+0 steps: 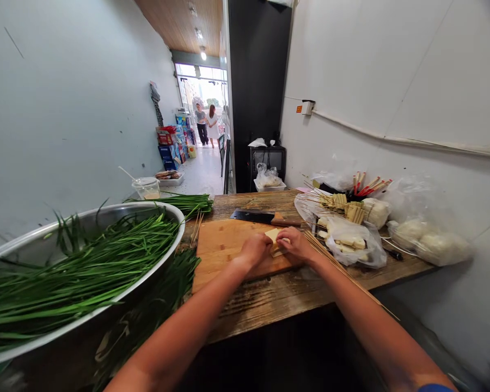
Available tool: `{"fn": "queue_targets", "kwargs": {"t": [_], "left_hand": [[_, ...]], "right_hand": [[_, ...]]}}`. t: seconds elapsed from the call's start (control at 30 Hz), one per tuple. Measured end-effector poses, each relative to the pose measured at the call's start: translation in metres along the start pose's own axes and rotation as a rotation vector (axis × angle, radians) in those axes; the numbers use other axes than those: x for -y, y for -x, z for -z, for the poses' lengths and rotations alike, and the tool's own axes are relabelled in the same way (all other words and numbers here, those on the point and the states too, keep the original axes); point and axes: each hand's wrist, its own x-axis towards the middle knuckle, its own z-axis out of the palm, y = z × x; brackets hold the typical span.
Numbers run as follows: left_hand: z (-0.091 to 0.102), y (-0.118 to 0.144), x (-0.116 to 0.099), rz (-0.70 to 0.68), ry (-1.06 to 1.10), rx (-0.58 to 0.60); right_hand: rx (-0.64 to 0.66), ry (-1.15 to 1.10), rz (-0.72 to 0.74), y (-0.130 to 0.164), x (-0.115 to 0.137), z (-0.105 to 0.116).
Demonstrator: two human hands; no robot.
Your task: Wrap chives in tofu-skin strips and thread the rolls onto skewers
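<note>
Over the right part of a wooden cutting board (217, 246), my left hand (256, 250) and my right hand (294, 243) are close together. Both have their fingers closed on a small pale yellow tofu sheet (273, 234), one hand at each side. Part of the sheet is hidden behind the fingers. A cleaver (251, 216) lies along the board's far edge, its handle toward the right. Just right of my right hand, thin bamboo skewers (335, 260) lie in a bundle. Beyond them a plastic bag (353, 245) holds pale tofu pieces, with skewered tofu rolls (353, 211) behind it.
On the left stands a big metal basin (183, 220) full of green chives (118, 261); more chives (188, 203) lie behind the board. Red-tipped sticks (371, 186) and bagged pale food (428, 239) stand along the right wall. Two people (207, 125) are at the far doorway.
</note>
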Motion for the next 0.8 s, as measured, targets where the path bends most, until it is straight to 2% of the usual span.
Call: {"fn": "queue_targets", "kwargs": {"t": [0.1, 0.2, 0.33, 0.43, 0.57, 0.63, 0.73, 0.8], "left_hand": [[0.016, -0.008, 0.001, 0.066, 0.024, -0.060], [0.043, -0.009, 0.008, 0.134, 0.082, -0.047], [0.078, 0.008, 0.027, 0.180, 0.073, -0.063], [0.092, 0.023, 0.042, 0.230, 0.024, -0.118], [0.092, 0.049, 0.053, 0.202, -0.056, -0.156], [0.083, 0.072, 0.054, 0.151, -0.110, -0.096], [0.065, 0.118, 0.054, 0.080, -0.165, 0.031], [0.054, 0.154, 0.055, 0.068, -0.220, -0.044]], "right_hand": [[-0.043, 0.048, 0.042, -0.008, 0.006, 0.005], [-0.054, 0.107, 0.047, -0.020, 0.016, 0.009], [-0.055, 0.148, 0.037, -0.043, 0.039, 0.003], [0.002, 0.203, 0.029, -0.066, 0.062, -0.005], [0.044, 0.266, 0.136, -0.075, 0.088, -0.020], [0.106, 0.300, 0.221, -0.059, 0.096, -0.031], [0.231, 0.327, 0.313, -0.021, 0.100, -0.047], [0.227, 0.297, 0.320, 0.000, 0.100, -0.053]]}}
